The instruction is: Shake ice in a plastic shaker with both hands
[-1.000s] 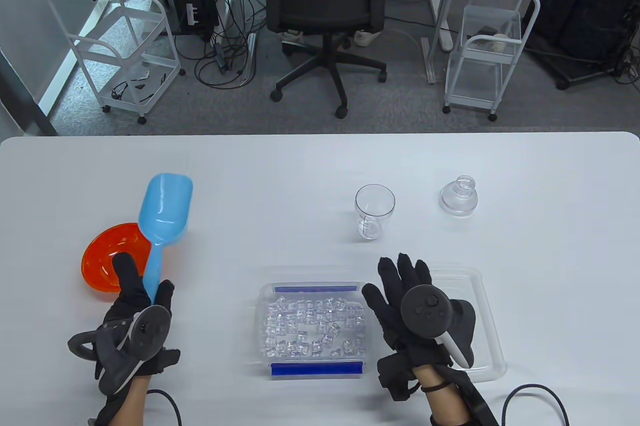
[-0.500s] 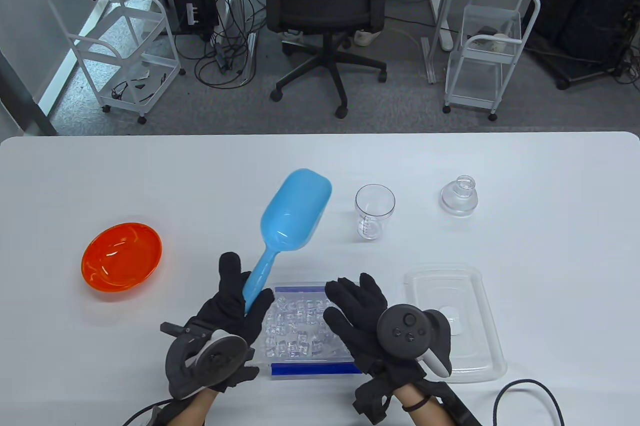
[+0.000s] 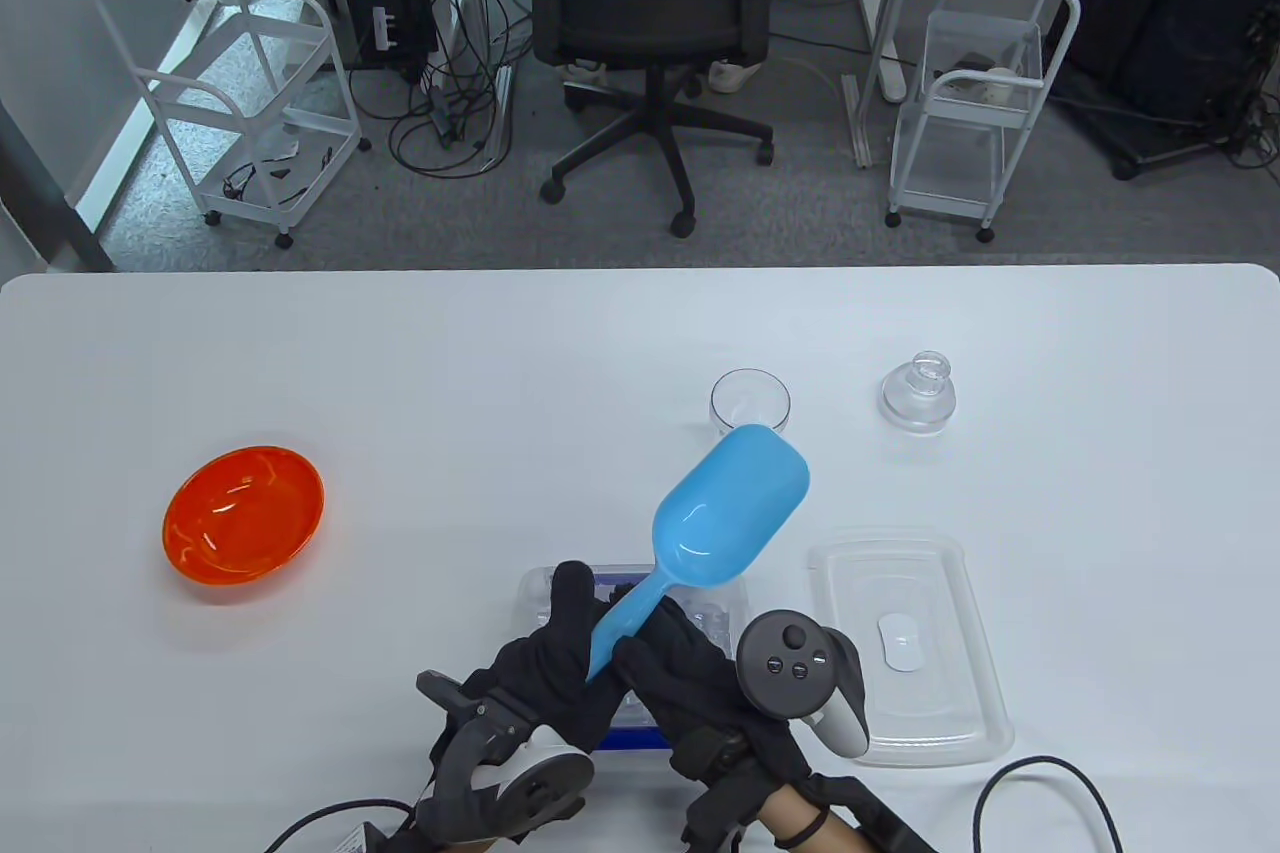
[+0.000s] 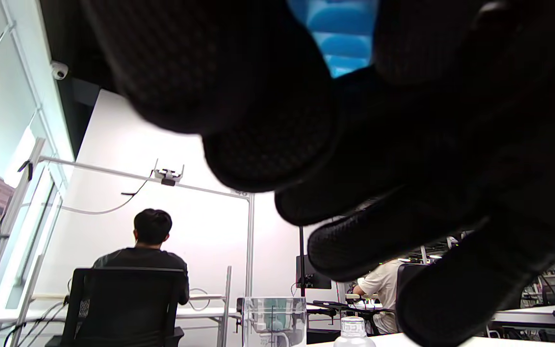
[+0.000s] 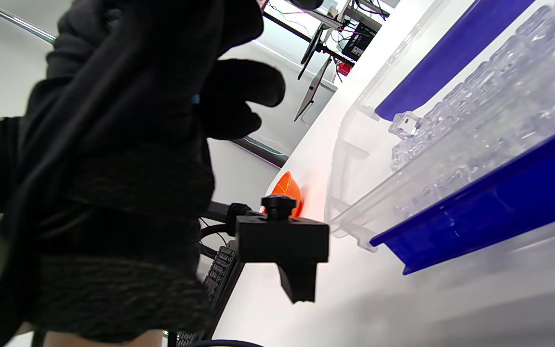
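Note:
A blue scoop (image 3: pixel 730 505) hangs above the table, its bowl empty and just in front of the clear shaker cup (image 3: pixel 748 396). My left hand (image 3: pixel 585 638) grips the scoop's handle (image 3: pixel 622 625). My right hand (image 3: pixel 665 658) lies against the same handle from the right; I cannot tell whether it grips. Both hands hover over the ice tray (image 3: pixel 532 590) and hide most of it; its ice cubes (image 5: pixel 480 115) show in the right wrist view. The shaker lid (image 3: pixel 918 391) stands to the right of the cup. The scoop also shows in the left wrist view (image 4: pixel 340 33).
An orange bowl (image 3: pixel 243 511) sits at the left of the table. The tray's clear lid (image 3: pixel 905 648) lies flat to the right of my right hand. A black cable (image 3: pixel 1040 778) loops near the front edge on the right.
My left hand has carried the scoop from the orange bowl rightward to over the ice tray. My right hand has moved left to meet the handle.

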The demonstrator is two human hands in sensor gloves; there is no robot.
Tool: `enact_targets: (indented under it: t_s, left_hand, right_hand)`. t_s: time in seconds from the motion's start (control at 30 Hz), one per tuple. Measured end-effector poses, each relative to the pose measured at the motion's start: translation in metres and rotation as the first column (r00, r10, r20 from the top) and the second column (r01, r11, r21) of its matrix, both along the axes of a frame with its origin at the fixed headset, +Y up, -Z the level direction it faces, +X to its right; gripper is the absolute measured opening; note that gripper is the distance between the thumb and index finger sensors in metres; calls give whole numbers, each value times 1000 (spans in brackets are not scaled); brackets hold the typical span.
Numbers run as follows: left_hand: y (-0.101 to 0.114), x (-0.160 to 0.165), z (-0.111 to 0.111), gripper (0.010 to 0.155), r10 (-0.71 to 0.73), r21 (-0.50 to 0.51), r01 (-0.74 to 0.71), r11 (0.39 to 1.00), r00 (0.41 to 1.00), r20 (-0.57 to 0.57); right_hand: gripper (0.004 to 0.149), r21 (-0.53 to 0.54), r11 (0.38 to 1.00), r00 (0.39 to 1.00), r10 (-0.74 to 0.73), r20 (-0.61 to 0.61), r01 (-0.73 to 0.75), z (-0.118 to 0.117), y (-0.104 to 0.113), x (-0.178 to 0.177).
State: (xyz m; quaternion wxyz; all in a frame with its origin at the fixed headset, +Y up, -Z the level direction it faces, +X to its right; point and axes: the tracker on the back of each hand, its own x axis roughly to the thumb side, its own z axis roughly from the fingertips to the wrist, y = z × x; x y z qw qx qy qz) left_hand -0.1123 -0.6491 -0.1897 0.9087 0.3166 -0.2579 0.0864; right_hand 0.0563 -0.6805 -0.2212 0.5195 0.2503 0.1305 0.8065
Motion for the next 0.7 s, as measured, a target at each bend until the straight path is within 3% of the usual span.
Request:
enact_targets:
  t_s: [0.13, 0.3, 0.57, 0.7]
  left_hand:
    - [-1, 6, 5, 89, -93, 72, 94, 993, 996, -13]
    - [-5, 14, 8, 90, -138, 86, 136, 987, 990, 23]
    - [-9, 14, 2, 100, -255, 29, 254, 967, 963, 84]
    - [-5, 4, -3, 95, -185, -14, 188, 982, 977, 103]
  right_hand:
    - [65, -34, 999, 999, -38, 38, 40, 1, -2, -1]
    - [58, -205, 949, 970, -242, 5, 238, -5, -7, 3]
    - [52, -67, 986, 986, -150, 78, 156, -14, 5, 14]
    - [50, 34, 994, 983, -107, 147, 103, -17, 17, 20]
